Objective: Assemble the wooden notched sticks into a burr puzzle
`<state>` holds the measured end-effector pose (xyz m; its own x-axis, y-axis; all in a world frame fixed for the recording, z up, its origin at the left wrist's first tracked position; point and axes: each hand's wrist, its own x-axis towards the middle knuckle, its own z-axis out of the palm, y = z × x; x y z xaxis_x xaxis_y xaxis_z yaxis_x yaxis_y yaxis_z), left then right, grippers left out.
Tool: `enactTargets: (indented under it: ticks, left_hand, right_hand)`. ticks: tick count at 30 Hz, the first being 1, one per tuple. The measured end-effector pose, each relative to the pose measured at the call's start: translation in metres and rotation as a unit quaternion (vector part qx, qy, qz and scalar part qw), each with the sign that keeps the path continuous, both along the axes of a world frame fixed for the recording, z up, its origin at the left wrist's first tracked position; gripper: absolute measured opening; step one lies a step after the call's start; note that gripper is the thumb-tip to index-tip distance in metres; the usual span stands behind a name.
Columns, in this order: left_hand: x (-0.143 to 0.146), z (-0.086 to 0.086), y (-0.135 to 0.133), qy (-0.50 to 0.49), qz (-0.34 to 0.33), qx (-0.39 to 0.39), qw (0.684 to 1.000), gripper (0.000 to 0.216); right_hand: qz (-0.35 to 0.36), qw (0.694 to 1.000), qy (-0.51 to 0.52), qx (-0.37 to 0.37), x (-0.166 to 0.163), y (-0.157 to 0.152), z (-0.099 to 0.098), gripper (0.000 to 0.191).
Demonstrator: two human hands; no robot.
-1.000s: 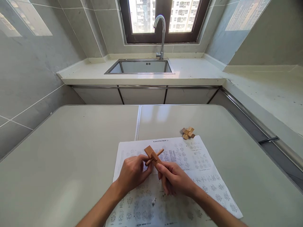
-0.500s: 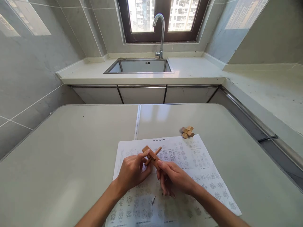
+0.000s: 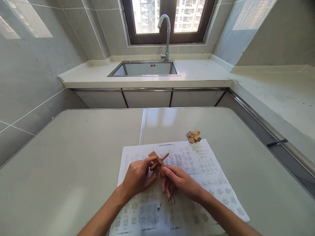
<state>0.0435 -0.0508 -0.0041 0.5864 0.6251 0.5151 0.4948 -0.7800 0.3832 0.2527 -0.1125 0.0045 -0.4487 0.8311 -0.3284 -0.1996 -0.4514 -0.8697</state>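
Observation:
Between my two hands, above the printed sheet (image 3: 187, 183), is a wooden interlocking puzzle (image 3: 158, 160) made of flat brown pieces with a round stick crossing through them. My left hand (image 3: 140, 173) pinches its left side, the index finger lying over the top. My right hand (image 3: 180, 182) grips the lower right end between thumb and fingers, its other fingers hanging loosely below. Part of the puzzle is hidden behind the fingers. The sheet carries many small line drawings of puzzle shapes. At its top right edge rests a second, lighter wooden burr puzzle (image 3: 194, 136).
The pale table (image 3: 73, 157) has a seam (image 3: 142, 126) running away from me. Beyond its far edge are a counter (image 3: 201, 70), a sink (image 3: 145, 68) and a faucet (image 3: 167, 36) below a window. A ledge with a metal rail (image 3: 268, 127) runs along the right.
The fingers of my right hand have curled in slightly under the puzzle. The round stick sits a little differently among the flat pieces. Both hands keep their hold.

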Motion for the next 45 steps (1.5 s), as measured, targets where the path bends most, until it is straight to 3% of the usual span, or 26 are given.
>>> enactTargets:
  ticks: [6,13,24,29,35,41,45]
  left_hand:
    - [0.001,0.003,-0.002,-0.011,-0.021,-0.020,1.000,0.038]
    - [0.001,0.006,-0.002,-0.024,-0.040,0.037,0.998,0.013]
    - [0.001,0.002,-0.004,-0.040,-0.035,0.053,0.997,0.011]
    - [0.001,0.002,-0.003,-0.020,0.006,0.043,0.999,0.003]
    - [0.003,0.001,-0.003,-0.007,0.002,0.040,0.999,0.010]
    - [0.002,0.002,-0.002,-0.007,-0.015,0.039,0.999,0.012]
    - [0.003,0.007,-0.003,-0.007,-0.025,0.040,0.999,0.014]
  right_hand:
    - [-0.024,0.999,0.031,-0.013,0.000,0.001,0.000,0.056]
    - [-0.077,0.995,0.060,-0.023,0.001,0.002,-0.003,0.054]
    - [-0.143,0.986,0.084,-0.008,0.004,0.000,-0.007,0.045]
    - [-0.236,0.967,0.087,-0.031,0.011,0.008,-0.002,0.047]
    - [-0.328,0.934,0.124,-0.077,0.029,0.020,-0.005,0.035]
    - [-0.342,0.915,0.207,-0.056,0.041,0.025,-0.013,0.026]
    - [-0.342,0.915,0.210,-0.029,0.045,0.027,-0.013,0.025]
